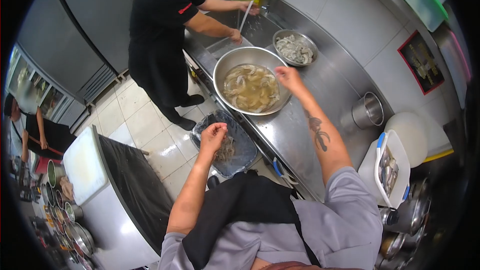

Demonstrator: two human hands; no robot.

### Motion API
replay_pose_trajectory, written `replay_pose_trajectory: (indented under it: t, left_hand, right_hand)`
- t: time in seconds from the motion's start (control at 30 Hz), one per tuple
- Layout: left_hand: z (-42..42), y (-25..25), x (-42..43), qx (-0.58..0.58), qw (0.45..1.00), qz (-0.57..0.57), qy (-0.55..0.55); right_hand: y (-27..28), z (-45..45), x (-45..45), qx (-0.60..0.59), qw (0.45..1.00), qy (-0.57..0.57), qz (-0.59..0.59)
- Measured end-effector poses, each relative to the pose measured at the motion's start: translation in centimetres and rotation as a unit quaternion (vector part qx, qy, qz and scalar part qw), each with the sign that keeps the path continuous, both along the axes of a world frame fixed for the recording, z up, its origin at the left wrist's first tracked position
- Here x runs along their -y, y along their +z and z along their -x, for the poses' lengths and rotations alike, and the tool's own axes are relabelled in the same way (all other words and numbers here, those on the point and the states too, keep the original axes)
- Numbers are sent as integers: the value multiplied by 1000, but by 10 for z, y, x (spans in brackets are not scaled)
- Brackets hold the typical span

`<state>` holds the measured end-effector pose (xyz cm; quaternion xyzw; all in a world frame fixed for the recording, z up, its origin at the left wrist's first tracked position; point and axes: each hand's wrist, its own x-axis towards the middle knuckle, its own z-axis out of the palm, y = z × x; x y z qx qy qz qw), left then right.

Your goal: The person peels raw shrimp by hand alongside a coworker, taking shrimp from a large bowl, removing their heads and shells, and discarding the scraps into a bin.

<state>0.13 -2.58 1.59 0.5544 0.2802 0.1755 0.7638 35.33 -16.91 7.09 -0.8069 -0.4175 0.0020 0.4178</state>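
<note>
The right hand (286,76), its fingers curled narrow, hovers at the rim of a large steel bowl (220,74) of shrimp (250,86) in cloudy liquid, on the metal counter (315,87). The left hand (213,135) — fingertips pinched together, contents too small to tell — is above a lined bin (243,150) holding shell-like scraps (226,151).

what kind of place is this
Most likely a restaurant kitchen: there is a long steel counter with a big bowl of shrimp in cloudy liquid, a tall metal fridge, and a co-worker in dark clothes at the sink.
</note>
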Motion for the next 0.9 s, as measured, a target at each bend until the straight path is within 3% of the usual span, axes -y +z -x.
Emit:
replay_pose_trajectory:
  t: [0.1,0.13,0.2,0.27,0.33,0.53,0.6,0.73,0.83,0.9]
  left_hand:
    - [5,4,-4,-10,1000,-16,14]
    - [8,4,-3,-11,1000,-22,16]
    - [13,1,-4,-10,999,-29,28]
    - [22,-11,-6,-15,999,-28,22]
    - [30,-16,-7,-27,999,-24,41]
    - [40,-13,-18,-28,997,-6,73]
    - [38,-14,-19,10,998,3,68]
    - [23,-9,-17,-11,998,-41,53]
    - [12,-7,-12,22,998,-58,29]
    - [6,-6,-8,20,998,-63,20]
  right_hand:
    - [-21,38,-43,74,982,83,151]
    - [-25,48,-57,74,982,89,150]
    - [-33,62,-81,88,957,94,261]
    - [-58,61,-98,129,954,101,252]
    - [-56,63,-111,102,910,111,387]
    - [-40,71,-114,201,873,112,430]
    - [-27,72,-108,166,851,133,480]
    - [-23,73,-91,170,852,140,475]
    - [-27,68,-81,139,871,127,454]
    - [-24,62,-67,42,917,139,370]
